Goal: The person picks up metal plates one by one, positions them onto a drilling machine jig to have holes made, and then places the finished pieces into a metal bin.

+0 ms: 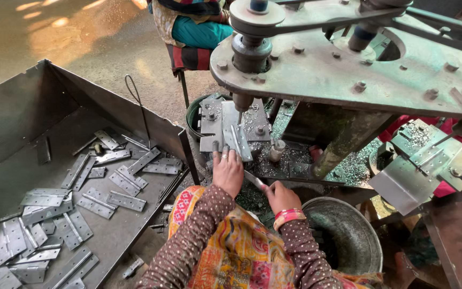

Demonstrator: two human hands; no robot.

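In the head view, the left hand [227, 172] reaches forward to the drill press bed, its fingertips [224, 156] pressing flat on the lower end of a grey metal hinge [238, 140] that lies on the steel jig plate [213, 124] directly below the thin drill bit [239, 115]. The hand is laid open on the hinge rather than wrapped around it. The right hand [281, 196] sits lower and nearer the body, just beside the rim of a round grey metal pan [355, 235]; it is closed around the end of a flat metal strip [255, 181] that slants up toward the left hand. Red bangles [289, 215] circle the right wrist. Metal shavings [351, 167] cover the press bed around the jig. Above, the worn green drill press head [348, 69] carries a pulley [256, 15] and belt. At the left, a large open sheet-metal tray [22, 107] holds a loose heap of many flat grey hinges [81, 198], most toward its near left corner. At the far edge, another person's teal and patterned clothing [199, 29] shows on a stool. A 2nd jig plate [434, 155] sits at the right.
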